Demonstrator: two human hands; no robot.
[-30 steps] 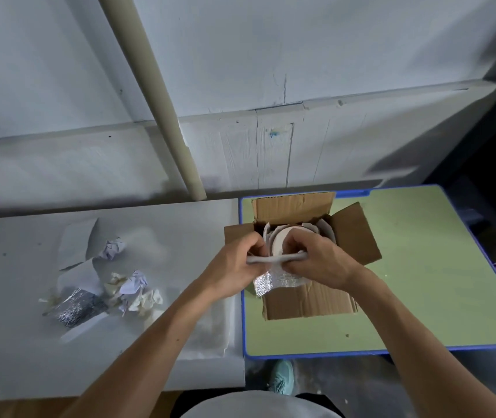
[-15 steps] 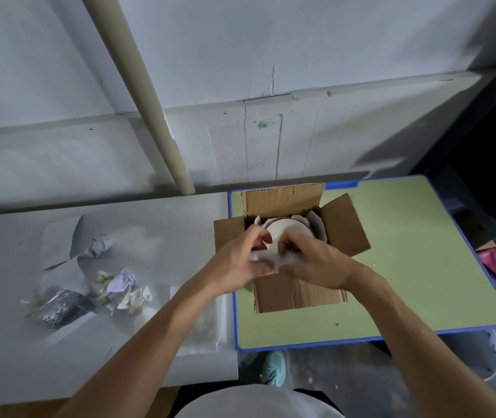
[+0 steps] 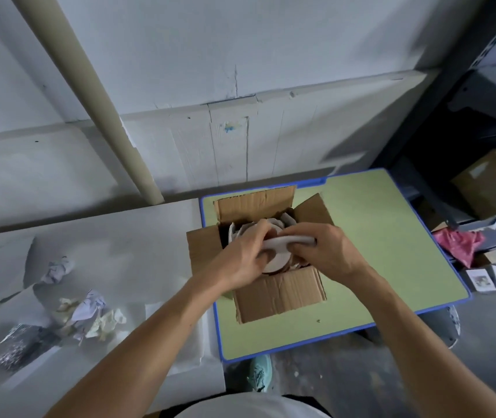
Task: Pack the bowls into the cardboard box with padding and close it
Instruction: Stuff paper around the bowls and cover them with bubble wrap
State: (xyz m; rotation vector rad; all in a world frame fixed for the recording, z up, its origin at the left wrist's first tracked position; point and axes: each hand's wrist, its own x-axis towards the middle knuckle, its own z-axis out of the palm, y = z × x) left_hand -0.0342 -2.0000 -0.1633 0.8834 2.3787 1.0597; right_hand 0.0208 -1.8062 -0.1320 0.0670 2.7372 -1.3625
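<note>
An open cardboard box (image 3: 276, 292) stands on a green table, all its flaps spread outward. Inside it sits a white bowl (image 3: 275, 262), with white padding paper (image 3: 234, 232) lining the far side of the box. Both my hands are over the box opening. My left hand (image 3: 245, 256) and my right hand (image 3: 326, 251) together grip a rolled strip of white padding (image 3: 285, 241) that lies across the bowl. The hands hide most of the bowl.
The green table with a blue edge (image 3: 391, 251) holds the box. To the left is a white table (image 3: 114, 242) with crumpled paper (image 3: 59, 268), more scraps (image 3: 93, 315) and a silver foil sheet (image 3: 17, 348). Shelving with boxes (image 3: 494, 182) and a pink bag (image 3: 459, 244) lie right.
The silver foil pad seen at the box's near edge a second ago is out of sight. My hands moved deeper over the bowl and now hold a white padding strip across it.
</note>
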